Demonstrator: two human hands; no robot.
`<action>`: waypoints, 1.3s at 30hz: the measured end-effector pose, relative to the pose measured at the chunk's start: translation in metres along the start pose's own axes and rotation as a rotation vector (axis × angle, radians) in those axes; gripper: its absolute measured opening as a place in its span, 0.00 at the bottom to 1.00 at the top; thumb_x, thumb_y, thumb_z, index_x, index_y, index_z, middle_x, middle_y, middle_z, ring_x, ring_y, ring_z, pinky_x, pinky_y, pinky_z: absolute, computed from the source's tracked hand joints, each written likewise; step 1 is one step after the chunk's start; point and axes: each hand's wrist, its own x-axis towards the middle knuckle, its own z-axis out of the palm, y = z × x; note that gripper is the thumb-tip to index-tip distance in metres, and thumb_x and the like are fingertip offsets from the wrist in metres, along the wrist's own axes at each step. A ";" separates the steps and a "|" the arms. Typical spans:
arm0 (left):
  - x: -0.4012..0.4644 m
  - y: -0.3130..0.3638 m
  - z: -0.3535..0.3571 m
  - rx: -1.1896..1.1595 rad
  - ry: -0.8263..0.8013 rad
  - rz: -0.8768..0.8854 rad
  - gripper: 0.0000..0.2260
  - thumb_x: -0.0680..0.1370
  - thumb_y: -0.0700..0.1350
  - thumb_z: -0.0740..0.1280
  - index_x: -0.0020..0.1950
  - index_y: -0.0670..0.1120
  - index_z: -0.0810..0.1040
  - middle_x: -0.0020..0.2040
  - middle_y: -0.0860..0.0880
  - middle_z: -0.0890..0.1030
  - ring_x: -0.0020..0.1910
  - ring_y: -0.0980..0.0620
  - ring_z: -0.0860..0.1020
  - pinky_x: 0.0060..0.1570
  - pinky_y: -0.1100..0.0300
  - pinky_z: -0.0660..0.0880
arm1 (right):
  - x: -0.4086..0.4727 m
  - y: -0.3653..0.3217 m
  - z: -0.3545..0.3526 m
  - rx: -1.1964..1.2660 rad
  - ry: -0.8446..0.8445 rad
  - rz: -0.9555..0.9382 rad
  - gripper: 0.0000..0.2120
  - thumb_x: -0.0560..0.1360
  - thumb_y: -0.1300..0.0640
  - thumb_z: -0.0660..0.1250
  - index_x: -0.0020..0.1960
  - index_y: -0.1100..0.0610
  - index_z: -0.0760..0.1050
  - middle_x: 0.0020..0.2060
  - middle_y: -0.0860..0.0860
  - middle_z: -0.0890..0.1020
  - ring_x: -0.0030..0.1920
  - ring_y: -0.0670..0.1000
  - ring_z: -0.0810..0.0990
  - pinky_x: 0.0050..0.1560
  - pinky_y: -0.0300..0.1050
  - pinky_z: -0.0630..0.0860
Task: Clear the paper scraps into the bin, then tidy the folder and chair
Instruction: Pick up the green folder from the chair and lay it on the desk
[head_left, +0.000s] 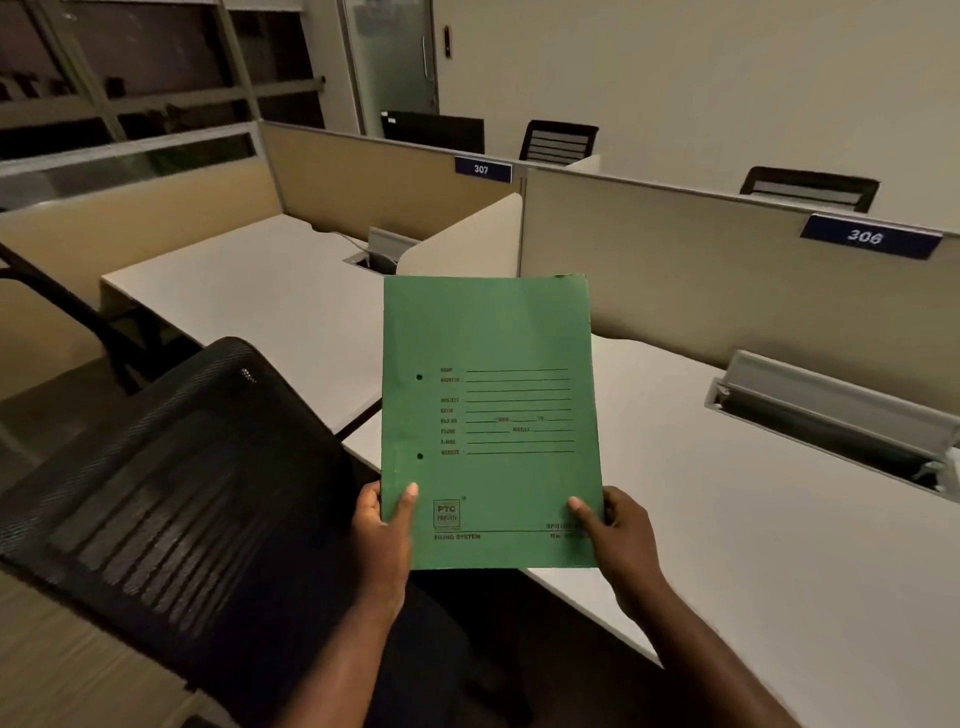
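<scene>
A black mesh chair (171, 499) stands near left, beside the white desk (753, 545). Your left hand (382, 540) and right hand (621, 540) grip the bottom corners of the closed green folder (488, 415), held upright above the desk edge, printed cover facing you.

An open-plan office. Before me run white desks (249, 291) split by beige partitions (675, 270) bearing blue number plates 307 (482, 169) and 306 (866, 237); cable hatches (831, 415) sit in the desktops, and a black mesh chair (171, 493) stands alongside.
</scene>
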 end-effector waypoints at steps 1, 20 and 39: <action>0.002 0.000 0.008 -0.012 -0.001 -0.007 0.03 0.77 0.45 0.69 0.47 0.52 0.77 0.43 0.49 0.84 0.38 0.55 0.84 0.29 0.65 0.77 | 0.007 -0.002 -0.004 0.025 0.005 0.007 0.04 0.75 0.58 0.69 0.49 0.56 0.80 0.43 0.50 0.85 0.43 0.51 0.83 0.44 0.48 0.78; 0.102 -0.004 0.134 0.279 -0.309 -0.033 0.04 0.75 0.49 0.70 0.45 0.53 0.75 0.42 0.55 0.83 0.36 0.59 0.82 0.29 0.68 0.74 | 0.144 -0.007 -0.040 0.124 0.290 0.131 0.05 0.76 0.52 0.68 0.46 0.52 0.79 0.42 0.50 0.86 0.40 0.52 0.85 0.42 0.52 0.82; 0.235 -0.065 0.368 0.613 -0.595 -0.068 0.10 0.77 0.48 0.68 0.56 0.48 0.75 0.47 0.50 0.82 0.42 0.53 0.81 0.36 0.62 0.74 | 0.356 0.098 -0.096 -0.006 0.479 0.428 0.11 0.75 0.54 0.70 0.51 0.61 0.80 0.47 0.57 0.84 0.45 0.58 0.82 0.51 0.55 0.78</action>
